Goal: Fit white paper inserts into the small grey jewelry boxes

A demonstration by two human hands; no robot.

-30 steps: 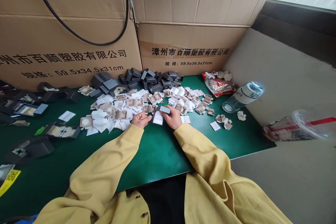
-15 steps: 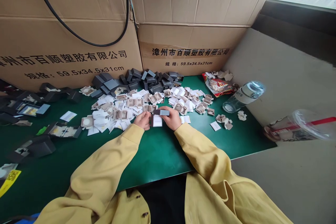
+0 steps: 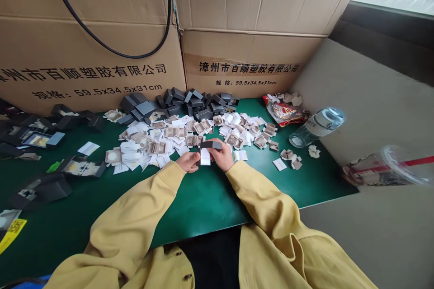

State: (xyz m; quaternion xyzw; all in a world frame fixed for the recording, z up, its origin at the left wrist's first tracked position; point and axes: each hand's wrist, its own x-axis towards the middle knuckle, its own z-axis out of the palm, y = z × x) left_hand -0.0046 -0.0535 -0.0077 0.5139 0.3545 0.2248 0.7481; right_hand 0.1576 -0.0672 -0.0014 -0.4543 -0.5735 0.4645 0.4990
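A small dark grey box (image 3: 211,145) is held between my two hands over the green table, with a white piece (image 3: 205,157), perhaps a card, showing below its top part. My left hand (image 3: 188,161) is closed at the box's left edge, the thumb toward it. Around the right side curl the fingers of my right hand (image 3: 223,156). Just beyond the hands spreads a loose heap of white cards (image 3: 130,150) and folded grey-white cardboard inserts (image 3: 157,147). The fingertips behind the box are hidden.
Dark boxes are piled at the back (image 3: 203,113), and opened ones (image 3: 83,168) lie on the left. To the right stand a clear bottle (image 3: 317,127) and a plastic cup (image 3: 383,167), near a red snack bag (image 3: 281,112). Large cartons (image 3: 237,47) wall off the table's far side.
The box has turned slightly, so its top part looks darker and more slanted. My left hand has shifted a little lower along its left edge. The whole view has moved slightly.
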